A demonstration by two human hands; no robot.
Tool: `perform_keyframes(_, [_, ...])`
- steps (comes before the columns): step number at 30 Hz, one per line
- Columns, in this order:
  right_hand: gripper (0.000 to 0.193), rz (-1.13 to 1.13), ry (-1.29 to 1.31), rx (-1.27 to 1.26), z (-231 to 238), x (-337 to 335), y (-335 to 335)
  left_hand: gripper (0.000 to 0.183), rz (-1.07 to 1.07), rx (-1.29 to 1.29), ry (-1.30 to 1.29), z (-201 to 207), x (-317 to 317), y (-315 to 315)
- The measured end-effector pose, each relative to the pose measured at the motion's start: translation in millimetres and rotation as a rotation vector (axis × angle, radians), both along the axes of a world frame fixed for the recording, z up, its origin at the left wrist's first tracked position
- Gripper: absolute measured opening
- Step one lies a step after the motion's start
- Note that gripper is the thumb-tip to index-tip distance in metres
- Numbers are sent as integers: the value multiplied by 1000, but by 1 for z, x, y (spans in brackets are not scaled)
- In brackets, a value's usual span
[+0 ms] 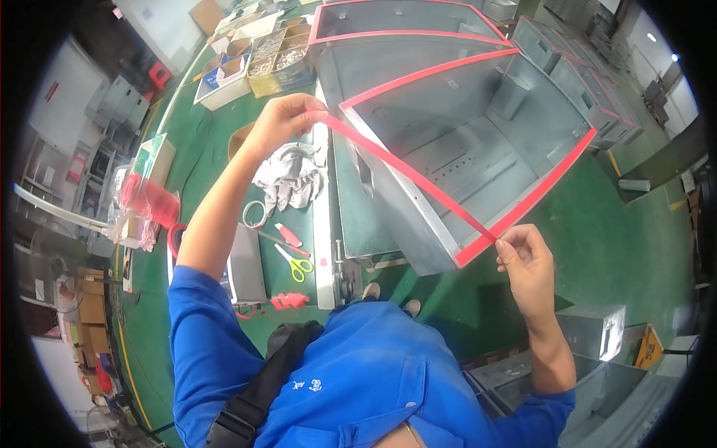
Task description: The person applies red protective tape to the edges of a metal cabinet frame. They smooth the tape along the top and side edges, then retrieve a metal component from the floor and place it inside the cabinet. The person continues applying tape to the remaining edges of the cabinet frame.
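A strip of red tape [409, 173] stretches taut between my two hands, slanting over the near left side of an open grey metal box [399, 224]. My left hand [285, 123] pinches its upper end, off the box's left corner. At the near right corner my right hand [529, 261] pinches the other end, thumb against fingers. Red tape lies along the box's far and right rims; the near left rim shows bare metal. Whether the strip touches that rim I cannot tell.
Behind stands another red-rimmed metal box [407, 46]. On the green bench to the left lie yellow-green scissors [300, 267], a crumpled grey cloth [293, 176], a tape ring [254, 214] and a red-handled cutter [288, 234]. Bins of small parts [280, 61] sit farther back. More metal boxes [586, 86] stand right.
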State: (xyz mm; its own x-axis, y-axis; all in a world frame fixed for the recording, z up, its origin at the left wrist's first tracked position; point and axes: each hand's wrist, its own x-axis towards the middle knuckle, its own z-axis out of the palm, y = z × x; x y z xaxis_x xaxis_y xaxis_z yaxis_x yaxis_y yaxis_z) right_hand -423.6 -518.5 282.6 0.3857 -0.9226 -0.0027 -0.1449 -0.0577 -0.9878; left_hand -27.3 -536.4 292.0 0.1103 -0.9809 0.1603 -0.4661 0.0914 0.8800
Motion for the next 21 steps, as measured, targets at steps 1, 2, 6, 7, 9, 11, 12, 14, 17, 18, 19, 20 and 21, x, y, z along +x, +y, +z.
perform_keyframes(1, [5,-15,27,21,1,1,1,13,-10,-13,82,-3,1,-6])
perform_keyframes(2, [5,-26,20,33,0,3,1,18,23,1,159,-5,4,-11])
perform_keyframes(6, [5,-79,59,-35,-8,8,-1,20,122,25,499,-14,3,-28])
perform_keyframes(7, [6,-93,89,-79,-10,7,-1,17,128,44,538,-16,2,-32])
perform_keyframes(9, [5,-103,55,41,1,10,0,15,116,65,531,-18,0,-36])
perform_keyframes(11, [5,-91,35,118,5,11,2,15,101,38,499,-20,1,-39])
perform_keyframes(12, [6,-97,36,149,6,11,1,15,95,24,484,-22,2,-41])
perform_keyframes(14, [7,-89,32,213,7,12,2,15,85,40,458,-25,6,-43])
perform_keyframes(17, [9,-70,76,299,10,15,5,16,115,67,442,-29,7,-47])
perform_keyframes(18, [9,-62,98,326,11,17,6,16,119,75,436,-30,8,-47])
perform_keyframes(19, [10,-46,129,335,11,19,7,17,123,82,427,-29,10,-48])
perform_keyframes(20, [11,-30,160,344,12,20,7,16,128,110,373,-29,12,-49])
perform_keyframes(21, [11,-13,191,353,11,21,8,16,116,96,373,-30,11,-49])
